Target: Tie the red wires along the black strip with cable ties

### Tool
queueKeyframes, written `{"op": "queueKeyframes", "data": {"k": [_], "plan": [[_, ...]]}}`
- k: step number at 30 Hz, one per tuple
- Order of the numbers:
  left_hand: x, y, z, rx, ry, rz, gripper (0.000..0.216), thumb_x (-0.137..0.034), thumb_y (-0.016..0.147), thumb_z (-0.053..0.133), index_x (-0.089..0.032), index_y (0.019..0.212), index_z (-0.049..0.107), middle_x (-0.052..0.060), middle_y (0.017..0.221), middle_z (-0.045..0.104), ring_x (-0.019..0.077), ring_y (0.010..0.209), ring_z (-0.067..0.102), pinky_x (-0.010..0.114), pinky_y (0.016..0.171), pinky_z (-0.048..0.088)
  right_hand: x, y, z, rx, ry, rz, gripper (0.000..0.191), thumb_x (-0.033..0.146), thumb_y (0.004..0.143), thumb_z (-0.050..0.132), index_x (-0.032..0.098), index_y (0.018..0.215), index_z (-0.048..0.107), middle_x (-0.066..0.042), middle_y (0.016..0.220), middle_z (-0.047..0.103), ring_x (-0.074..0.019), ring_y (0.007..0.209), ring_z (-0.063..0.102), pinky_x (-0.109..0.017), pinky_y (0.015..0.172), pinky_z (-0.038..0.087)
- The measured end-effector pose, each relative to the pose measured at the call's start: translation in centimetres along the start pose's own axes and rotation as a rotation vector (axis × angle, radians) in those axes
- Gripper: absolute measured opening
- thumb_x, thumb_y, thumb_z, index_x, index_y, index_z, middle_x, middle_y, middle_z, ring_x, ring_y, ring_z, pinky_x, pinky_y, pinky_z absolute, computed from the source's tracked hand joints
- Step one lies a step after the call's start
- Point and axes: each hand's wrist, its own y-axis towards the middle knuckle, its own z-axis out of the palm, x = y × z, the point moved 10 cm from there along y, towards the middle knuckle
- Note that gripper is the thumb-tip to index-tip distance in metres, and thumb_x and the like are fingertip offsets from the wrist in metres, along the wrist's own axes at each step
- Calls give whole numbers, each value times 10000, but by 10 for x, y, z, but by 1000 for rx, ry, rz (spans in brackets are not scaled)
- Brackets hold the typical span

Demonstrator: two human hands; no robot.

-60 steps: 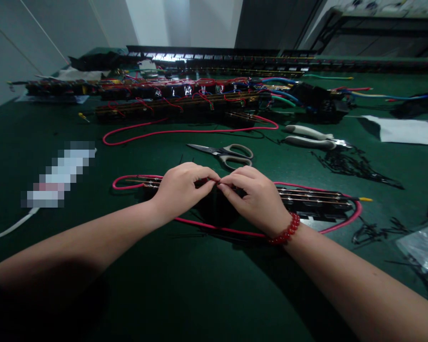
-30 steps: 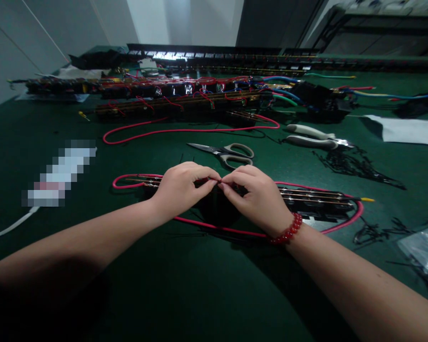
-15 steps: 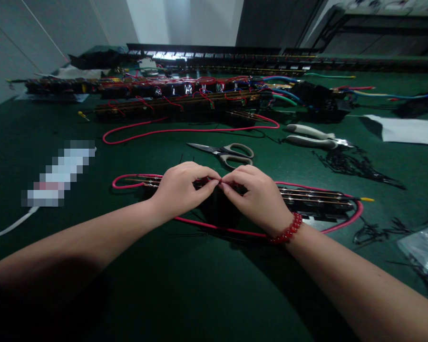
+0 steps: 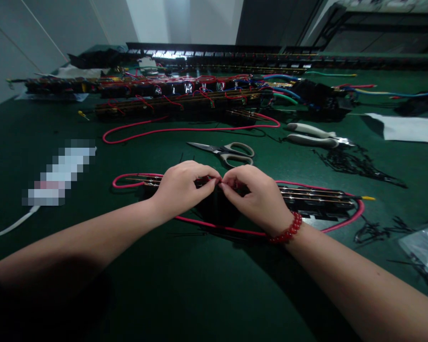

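Observation:
My left hand (image 4: 183, 190) and my right hand (image 4: 254, 194) meet fingertip to fingertip over the middle of a long black assembly (image 4: 314, 199) with brass-coloured rods. Each hand pinches thumb against forefinger; whatever lies between the tips is too small to make out. A thick red cable (image 4: 221, 229) loops around the assembly, passing in front of it and round both ends. Its middle part is covered by my hands. At the right end a yellow tip (image 4: 368, 198) sticks out. A red bead bracelet (image 4: 288, 229) circles my right wrist. Just beyond my fingers lie scissors (image 4: 224, 153).
Grey-handled pliers (image 4: 312, 135) lie to the right, beside a heap of thin black ties (image 4: 360, 166). A clear plastic bag (image 4: 424, 251) is at the right edge. A partly blurred white power strip (image 4: 67, 171) lies left. Several wired assemblies (image 4: 178, 90) stretch across the back.
Both hands stay in nearly the same place, fingertips still together. The right fingers have shifted very slightly; the things on the table lie as before.

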Motion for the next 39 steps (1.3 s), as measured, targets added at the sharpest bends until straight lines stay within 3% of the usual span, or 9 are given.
{"op": "queueKeyframes", "data": {"k": [7, 39], "plan": [[0, 0, 1, 16, 9, -1, 164, -256, 882, 580, -239, 920, 738, 4, 923, 759, 178, 869, 655, 322, 779, 472, 6, -1, 1, 0, -12, -74, 75, 199, 884, 568, 213, 820, 604, -20, 764, 651, -171, 733, 575, -301, 676, 448], [-2, 1, 7, 77, 101, -6, 184, -225, 867, 538, -227, 954, 701, 14, 937, 740, 201, 895, 640, 342, 812, 455, 6, -2, 2, -4, -35, -98, 122, 169, 912, 517, 191, 850, 619, -50, 840, 712, -198, 780, 606, -328, 700, 482]]}}
